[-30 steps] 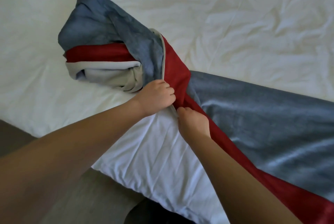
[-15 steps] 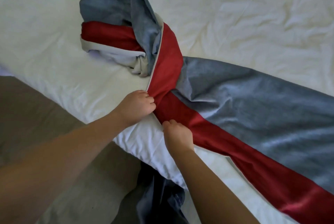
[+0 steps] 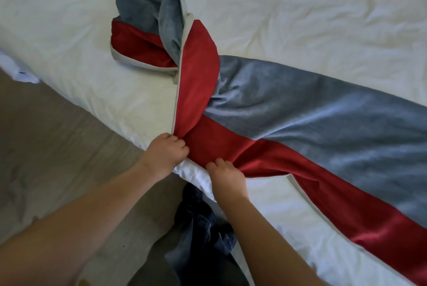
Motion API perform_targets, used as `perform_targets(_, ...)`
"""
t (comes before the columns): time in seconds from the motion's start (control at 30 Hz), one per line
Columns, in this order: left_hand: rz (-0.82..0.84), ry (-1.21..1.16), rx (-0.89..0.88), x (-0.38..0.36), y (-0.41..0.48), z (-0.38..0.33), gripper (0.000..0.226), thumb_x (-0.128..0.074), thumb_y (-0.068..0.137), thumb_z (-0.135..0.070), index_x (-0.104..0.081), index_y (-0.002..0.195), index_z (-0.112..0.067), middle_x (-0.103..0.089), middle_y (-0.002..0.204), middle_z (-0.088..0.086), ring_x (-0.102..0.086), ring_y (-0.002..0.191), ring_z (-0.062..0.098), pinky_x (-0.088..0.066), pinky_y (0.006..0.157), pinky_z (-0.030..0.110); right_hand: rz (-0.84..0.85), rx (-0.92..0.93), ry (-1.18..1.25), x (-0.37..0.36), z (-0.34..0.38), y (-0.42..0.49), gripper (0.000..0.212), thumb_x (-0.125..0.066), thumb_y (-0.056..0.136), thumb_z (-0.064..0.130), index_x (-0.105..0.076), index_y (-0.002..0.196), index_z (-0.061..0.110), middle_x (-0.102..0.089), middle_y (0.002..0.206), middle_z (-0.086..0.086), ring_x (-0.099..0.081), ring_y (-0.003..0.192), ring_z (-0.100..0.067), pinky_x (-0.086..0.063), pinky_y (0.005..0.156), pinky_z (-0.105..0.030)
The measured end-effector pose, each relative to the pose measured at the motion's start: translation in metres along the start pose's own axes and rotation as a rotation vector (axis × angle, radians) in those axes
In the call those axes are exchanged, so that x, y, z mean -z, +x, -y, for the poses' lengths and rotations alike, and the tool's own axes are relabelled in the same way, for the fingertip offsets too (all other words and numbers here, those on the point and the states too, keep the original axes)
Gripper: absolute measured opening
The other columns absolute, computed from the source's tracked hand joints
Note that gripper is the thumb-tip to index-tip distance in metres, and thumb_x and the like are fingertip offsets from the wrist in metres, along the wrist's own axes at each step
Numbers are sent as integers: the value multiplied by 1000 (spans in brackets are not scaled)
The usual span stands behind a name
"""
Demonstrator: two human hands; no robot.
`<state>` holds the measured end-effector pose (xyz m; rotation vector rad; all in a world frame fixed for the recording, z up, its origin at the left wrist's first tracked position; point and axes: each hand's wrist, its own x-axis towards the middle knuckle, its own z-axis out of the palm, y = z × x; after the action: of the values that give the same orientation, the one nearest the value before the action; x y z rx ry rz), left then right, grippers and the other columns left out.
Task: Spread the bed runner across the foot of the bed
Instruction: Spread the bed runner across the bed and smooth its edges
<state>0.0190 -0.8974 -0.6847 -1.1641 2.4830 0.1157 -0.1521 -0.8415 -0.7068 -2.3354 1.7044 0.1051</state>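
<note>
1. My left hand (image 3: pixel 165 154) reaches in from the lower left with the forearm stretched over the floor (image 3: pixel 57 147) and the knuckles up. Its fingers (image 3: pixel 179 145) are curled tight on the red band of the runner (image 3: pixel 312 124), right at the near edge of the bed (image 3: pixel 300 8).
2. My right hand (image 3: pixel 225 176) sits just beside it on the right, wrist low over the bed's edge. Its fingers (image 3: pixel 219 163) are curled as well, pinching a fold of the same red band. The two hands are near each other but not touching.
3. The runner lies on the bed and is grey with a red band and pale trim. In my view its long axis runs diagonally, from a heap at the upper left down to the lower right, roughly along the bed's near edge.
4. To the right of my hands it lies mostly flat, with the red band nearest me and the grey beyond. Just past my hands it twists over itself, and the far left end sits crumpled in a bundle.
5. Dark trousers (image 3: pixel 201 228) show below my hands, against the bed's edge.
6. A small dark mark (image 3: pixel 20 72) on white cloth at the left edge is too blurred to read.
</note>
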Motion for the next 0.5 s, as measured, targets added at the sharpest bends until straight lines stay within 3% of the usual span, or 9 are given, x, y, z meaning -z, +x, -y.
perform_targets(0.2, -76, 37, -72, 16, 6, -13, 15, -75, 53, -17, -62, 61, -18, -55, 60, -2, -56, 60, 21, -50, 63, 31, -109, 41, -15, 15, -25, -13, 35, -76, 28, 8, -56, 53, 22, -50, 51, 5, -51, 46, -15, -35, 38, -23)
perform_targets(0.4, -157, 36, -256, 40, 38, -72, 15, -69, 60, -30, -61, 69, -21, -58, 66, -4, -58, 64, 20, -48, 61, 31, -66, -233, -33, 20, -93, -49, 40, -81, 30, 1, -57, 58, 17, -53, 54, 0, -55, 46, -22, -33, 37, -23)
perform_targets(0.5, -196, -10, -335, 49, 63, -114, 18, -69, 61, -33, -59, 70, -22, -58, 68, -4, -58, 65, 19, -47, 57, 29, 21, -358, -43, 10, -133, -74, 34, -72, 62, 5, -61, 92, 17, -60, 82, -2, -62, 74, -24, -34, 50, -29)
